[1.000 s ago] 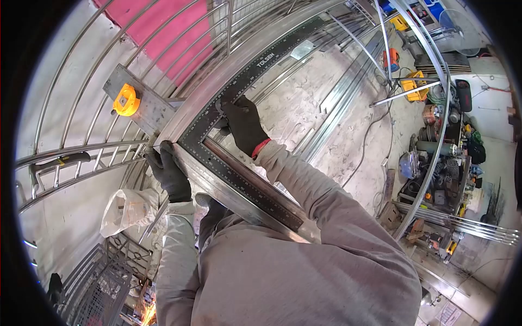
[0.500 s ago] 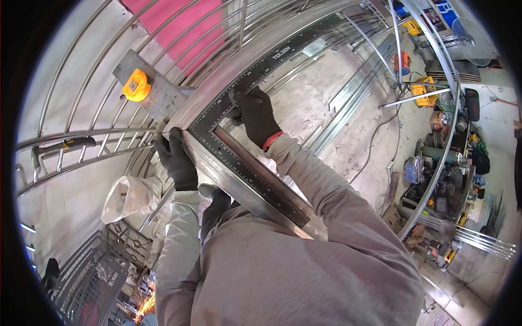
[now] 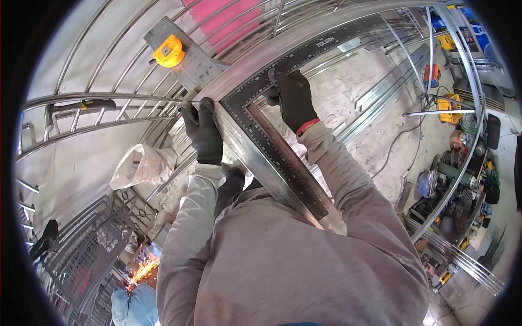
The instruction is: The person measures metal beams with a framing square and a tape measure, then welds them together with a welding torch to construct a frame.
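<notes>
A black framing square [image 3: 326,42] marked TOLSEN lies over the corner where two metal tubes meet. One tube [image 3: 246,155] runs down toward my body, the other [image 3: 239,71] toward the upper right. My gloved right hand [image 3: 294,99] is closed on the square's upper arm near its inner corner, thumb on top. My gloved left hand [image 3: 205,133] grips the tube corner from the left, its fingertips at the joint. What lies under its fingers is partly hidden. A yellow tape measure [image 3: 169,51] rests on a flat metal plate [image 3: 198,70] beyond the corner.
Curved metal railings [image 3: 103,101] stand at the left, with a hammer-like tool [image 3: 81,105] hanging there. A white sack [image 3: 144,165] sits below. Sparks [image 3: 144,269] fly near a person in blue [image 3: 135,304]. Long metal profiles [image 3: 380,87] and a cable [image 3: 396,138] lie on the right-hand floor.
The whole view has shifted, so the tubes, square and both hands appear farther right and higher. Both hands keep their holds. More sparks and the person in blue now show at lower left.
</notes>
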A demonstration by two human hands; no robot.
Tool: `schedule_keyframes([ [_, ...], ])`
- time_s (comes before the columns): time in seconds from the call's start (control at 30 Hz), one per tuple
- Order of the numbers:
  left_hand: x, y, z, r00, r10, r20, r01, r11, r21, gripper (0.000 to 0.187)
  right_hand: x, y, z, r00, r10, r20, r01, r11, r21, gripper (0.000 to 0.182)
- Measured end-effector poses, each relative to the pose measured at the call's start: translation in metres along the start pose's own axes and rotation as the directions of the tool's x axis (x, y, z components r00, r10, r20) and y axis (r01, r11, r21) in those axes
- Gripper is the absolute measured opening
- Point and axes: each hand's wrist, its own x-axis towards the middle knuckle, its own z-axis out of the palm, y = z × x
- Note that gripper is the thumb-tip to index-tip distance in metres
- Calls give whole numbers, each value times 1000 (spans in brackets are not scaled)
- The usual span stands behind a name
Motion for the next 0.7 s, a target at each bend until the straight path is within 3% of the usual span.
schedule_keyframes([
  [0.07,2,0,0,999,3,32,0,997,-74,36,4,3,-7,998,-53,40,56,996,-68,13],
  [0.1,0,1,-1,999,49,12,-49,999,16,35,3,9,-9,991,-109,83,119,985,-125,19],
  [0.2,-3,6,0,998,45,-35,-41,993,112,34,8,12,-16,984,-101,149,122,982,-141,24],
  [0.33,1,-1,-2,998,45,-33,-42,995,89,29,3,9,-14,992,-78,102,89,990,-106,25],
  [0.4,-1,2,1,998,52,-28,-51,999,14,28,7,15,-21,964,-195,178,239,932,-271,26],
  [0.43,-1,5,2,998,50,-29,-49,999,21,28,2,6,-12,994,-62,90,74,989,-128,25],
  [0.47,-3,8,2,999,16,-33,-15,999,28,29,1,8,-14,995,-54,87,64,990,-126,25],
  [0.53,-4,11,1,999,-21,-36,22,999,37,32,3,9,-16,970,-167,174,206,949,-238,23],
  [0.57,-4,11,0,999,-25,-26,26,999,39,35,3,5,-10,998,-31,62,37,996,-85,24],
  [0.7,-3,9,1,1000,17,-26,-15,997,70,40,0,4,-12,981,-125,149,153,968,-199,24],
])
